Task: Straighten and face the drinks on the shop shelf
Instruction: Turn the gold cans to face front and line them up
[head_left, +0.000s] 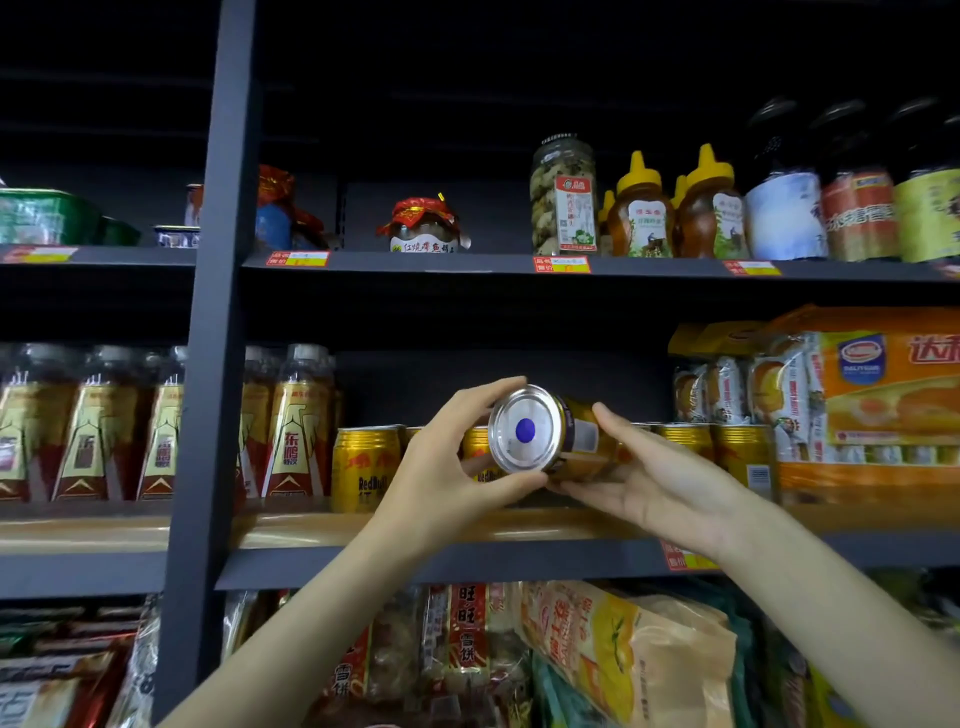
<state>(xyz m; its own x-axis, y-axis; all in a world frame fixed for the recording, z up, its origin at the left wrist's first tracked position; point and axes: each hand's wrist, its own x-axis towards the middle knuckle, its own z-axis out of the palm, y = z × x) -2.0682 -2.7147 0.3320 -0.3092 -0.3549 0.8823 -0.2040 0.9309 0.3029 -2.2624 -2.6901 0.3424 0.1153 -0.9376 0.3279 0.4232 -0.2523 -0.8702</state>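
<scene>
Tilted can (540, 434) between both hands

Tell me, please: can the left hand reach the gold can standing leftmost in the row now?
Probably not at once: the left hand grips the held can together with the right hand. The leftmost can stands close beside it, nothing in front.

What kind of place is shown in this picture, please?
Most likely a small grocery shop: dark shelves with price tags, rows of gold drink cans, and honey bottles above.
</scene>
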